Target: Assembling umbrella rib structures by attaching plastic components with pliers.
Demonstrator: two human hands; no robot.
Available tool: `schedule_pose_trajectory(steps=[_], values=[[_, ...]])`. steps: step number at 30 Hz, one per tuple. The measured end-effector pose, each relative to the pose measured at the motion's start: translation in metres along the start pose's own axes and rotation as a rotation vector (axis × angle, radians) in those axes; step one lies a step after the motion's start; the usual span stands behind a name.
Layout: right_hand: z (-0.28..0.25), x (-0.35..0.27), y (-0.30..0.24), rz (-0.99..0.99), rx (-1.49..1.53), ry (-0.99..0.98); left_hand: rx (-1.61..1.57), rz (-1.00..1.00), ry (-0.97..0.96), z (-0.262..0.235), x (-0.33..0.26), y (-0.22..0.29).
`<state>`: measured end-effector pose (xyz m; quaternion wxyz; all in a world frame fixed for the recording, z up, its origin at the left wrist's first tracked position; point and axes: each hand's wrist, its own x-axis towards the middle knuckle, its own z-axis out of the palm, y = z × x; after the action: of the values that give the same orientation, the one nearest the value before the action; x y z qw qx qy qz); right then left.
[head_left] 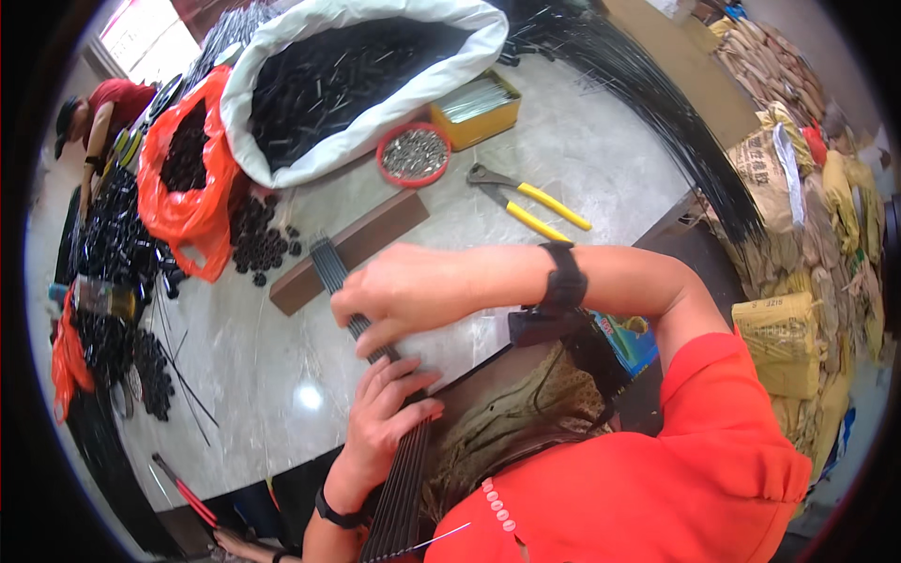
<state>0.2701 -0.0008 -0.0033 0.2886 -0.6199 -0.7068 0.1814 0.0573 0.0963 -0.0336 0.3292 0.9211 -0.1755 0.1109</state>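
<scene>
A bundle of thin black rods (402, 479) slants up from near my body, its far tips lying across a brown bar-shaped block (387, 225) on the table. My right hand (399, 289) is closed over the bundle close to the block, fingers curled around it. Just below, my left hand (387, 405) wraps the same rods, its fingertips near the right hand. The rods fan out a little beneath the left hand. To the right of the block lie end-cutting pliers (549, 205) with yellow handles.
Behind the block stand a red dish of small metal pieces (414, 155), a yellow box (488, 120) and a white sack of black parts (246, 122). A red plastic bag (211, 225) and loose black caps (258, 239) sit left. Red-handled pliers (192, 497) and another person's hand (230, 542) are at the lower left.
</scene>
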Motion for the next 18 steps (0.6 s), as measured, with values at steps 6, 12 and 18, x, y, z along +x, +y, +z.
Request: schedule_pose_trajectory(steps=[6,12,18], values=[[-0.094,-0.034,0.037,0.257,-0.406,0.344,0.006,-0.054,-0.022,0.001,-0.006,-0.004],[-0.152,-0.063,0.092,0.470,-0.912,0.234,0.014,-0.060,-0.030,0.002,-0.003,-0.002],[-0.153,-0.062,0.122,0.588,-0.943,0.134,0.024,-0.068,-0.031,0.003,-0.003,-0.001]])
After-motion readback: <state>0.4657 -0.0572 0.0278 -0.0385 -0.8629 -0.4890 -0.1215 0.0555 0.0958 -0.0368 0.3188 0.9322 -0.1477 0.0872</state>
